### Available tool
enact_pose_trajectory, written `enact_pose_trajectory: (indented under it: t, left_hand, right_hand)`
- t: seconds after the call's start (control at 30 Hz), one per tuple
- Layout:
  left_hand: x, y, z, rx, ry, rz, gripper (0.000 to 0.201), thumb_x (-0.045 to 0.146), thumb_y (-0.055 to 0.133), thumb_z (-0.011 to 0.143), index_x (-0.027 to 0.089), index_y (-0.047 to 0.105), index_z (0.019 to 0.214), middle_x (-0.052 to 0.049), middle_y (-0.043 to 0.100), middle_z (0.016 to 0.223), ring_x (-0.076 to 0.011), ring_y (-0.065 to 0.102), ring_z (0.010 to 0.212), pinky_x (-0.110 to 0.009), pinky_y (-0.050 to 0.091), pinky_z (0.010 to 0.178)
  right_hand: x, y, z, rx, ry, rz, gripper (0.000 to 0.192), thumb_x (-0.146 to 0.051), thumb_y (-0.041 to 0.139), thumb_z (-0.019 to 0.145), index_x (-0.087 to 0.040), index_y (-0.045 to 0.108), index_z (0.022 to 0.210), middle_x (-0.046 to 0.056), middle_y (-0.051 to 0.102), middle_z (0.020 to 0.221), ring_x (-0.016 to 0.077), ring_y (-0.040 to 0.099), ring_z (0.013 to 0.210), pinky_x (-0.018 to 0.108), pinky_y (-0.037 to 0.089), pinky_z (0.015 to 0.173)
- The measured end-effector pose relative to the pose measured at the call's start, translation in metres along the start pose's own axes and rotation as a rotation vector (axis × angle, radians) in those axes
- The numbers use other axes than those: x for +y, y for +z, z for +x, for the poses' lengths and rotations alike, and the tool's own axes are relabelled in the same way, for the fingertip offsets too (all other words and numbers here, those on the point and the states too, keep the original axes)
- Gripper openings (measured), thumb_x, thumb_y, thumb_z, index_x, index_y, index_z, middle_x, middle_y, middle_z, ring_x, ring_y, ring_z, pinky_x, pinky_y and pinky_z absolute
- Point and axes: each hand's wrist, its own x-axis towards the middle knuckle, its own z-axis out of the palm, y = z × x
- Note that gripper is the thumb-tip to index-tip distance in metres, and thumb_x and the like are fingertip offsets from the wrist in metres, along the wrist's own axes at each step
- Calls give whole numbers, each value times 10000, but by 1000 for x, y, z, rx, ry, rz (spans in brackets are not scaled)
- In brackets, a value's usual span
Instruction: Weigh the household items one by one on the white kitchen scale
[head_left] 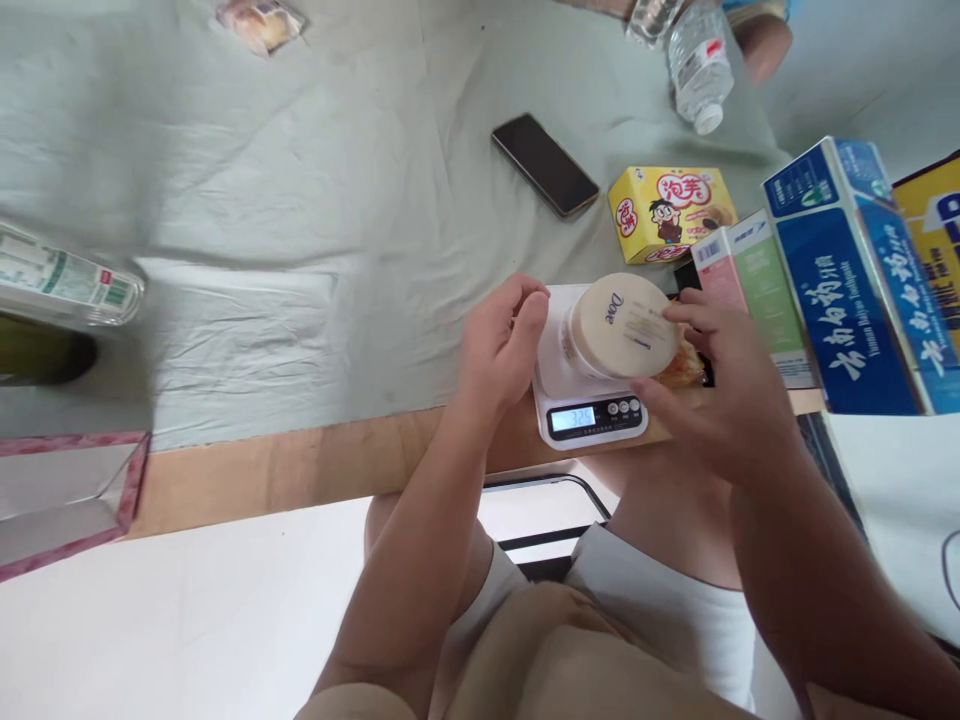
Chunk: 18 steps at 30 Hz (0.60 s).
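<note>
A round cream Dove jar point(627, 325) sits on a small white kitchen scale point(553, 375) at the table's front edge. The lit scale display point(574, 419) seems to read about 325, but I cannot make out every digit. My left hand point(504, 345) is at the scale's left edge, fingers curled in and thumb close to the forefinger, with nothing visible in it. To the jar's right is my right hand point(724, 375), thumb and fingers apart. Its fingertips are at the lid's edge; whether they touch it I cannot tell. A snack pack point(686, 362) lies partly hidden behind that hand.
A black phone point(545, 165), a yellow snack box point(670, 213) and a lying water bottle point(700, 68) are beyond the scale. Blue toothpaste boxes point(832, 280) stand at right. Bottles point(67, 280) and a pink-edged bag point(67, 500) are at left; a wrapped pastry point(260, 25) lies far back.
</note>
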Motion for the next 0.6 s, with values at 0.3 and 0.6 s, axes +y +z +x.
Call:
enact_pose_trajectory:
  t: [0.3,0.6]
  left_hand:
    - [-2,-1,7,3,30,29,575,736,387,1004,241,599,802,-27,618,770,-197,578,781,-375,458,763]
    - [-2,-8,7,30,-3,-44,596,797,412,954,255,622,823,-31,632,777,-206,582,782,-384,451,770]
  right_hand:
    - [-31,-9,47,-236,-72,-178,690,-552,832,707,-316,584,1305,108,669,1409,425,640,1340,672,567,1090]
    - [-54,-38,97,-344,-19,-284,873,-372,918,581,-266,597,1386,128,693,1362,413,689,1224,618,588,1030]
